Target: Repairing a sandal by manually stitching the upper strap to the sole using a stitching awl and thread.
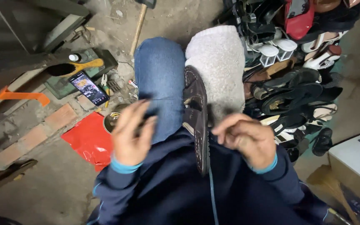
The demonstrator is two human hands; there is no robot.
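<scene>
Between knees, dark sandal; left hand blurred, grip perhaps on thread

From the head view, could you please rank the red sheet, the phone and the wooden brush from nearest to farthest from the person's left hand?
1. Red sheet, on the floor just left of the left hand.
2. Phone, up-left on the bricks.
3. Wooden brush, farther up-left.

Dark sandal clamped edge-up between knees, left hand blurred beside it, right hand closed near sole
</scene>
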